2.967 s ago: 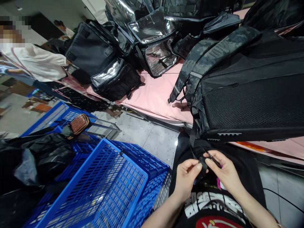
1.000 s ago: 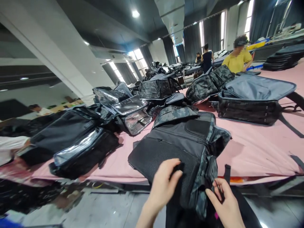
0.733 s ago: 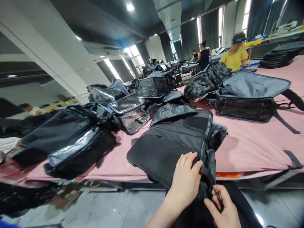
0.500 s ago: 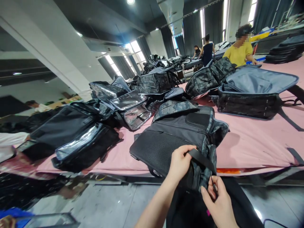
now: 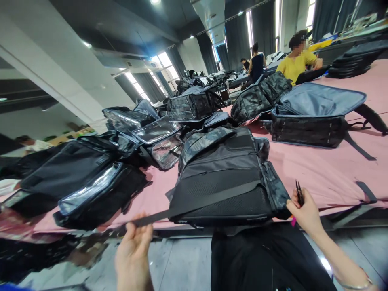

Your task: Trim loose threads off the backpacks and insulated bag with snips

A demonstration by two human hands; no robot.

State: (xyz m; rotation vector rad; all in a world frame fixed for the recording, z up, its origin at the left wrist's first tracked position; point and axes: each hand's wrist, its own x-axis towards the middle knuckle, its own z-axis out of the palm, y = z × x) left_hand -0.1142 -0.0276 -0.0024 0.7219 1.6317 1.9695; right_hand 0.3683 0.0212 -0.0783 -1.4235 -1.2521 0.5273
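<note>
A black backpack [image 5: 212, 173] with camouflage trim lies back panel up on the table in front of me. From its right side a black webbing strap [image 5: 209, 199] runs taut across the mesh to the left. My left hand [image 5: 135, 238] pinches the strap's free end beyond the bag's left edge. My right hand [image 5: 305, 208] is at the bag's lower right corner, its fingers against the side pocket [image 5: 276, 190]. Black thread snips [image 5: 299, 193] are held in that hand, two pointed tips upward and slightly apart. A bit of pink shows below the fingers.
The pink-covered table [image 5: 321, 178] carries an open bag [image 5: 309, 131] at right, camouflage bags [image 5: 194, 107] behind, and a bag with silvery lining [image 5: 100, 198] at left. A co-worker in yellow [image 5: 292, 66] stands across the table. Flat black pieces [image 5: 348, 62] are stacked at far right.
My left hand has drawn the strap from the bag's right side far to the left. My right hand has moved right and up with the snips. The backpack now sits straighter on the table.
</note>
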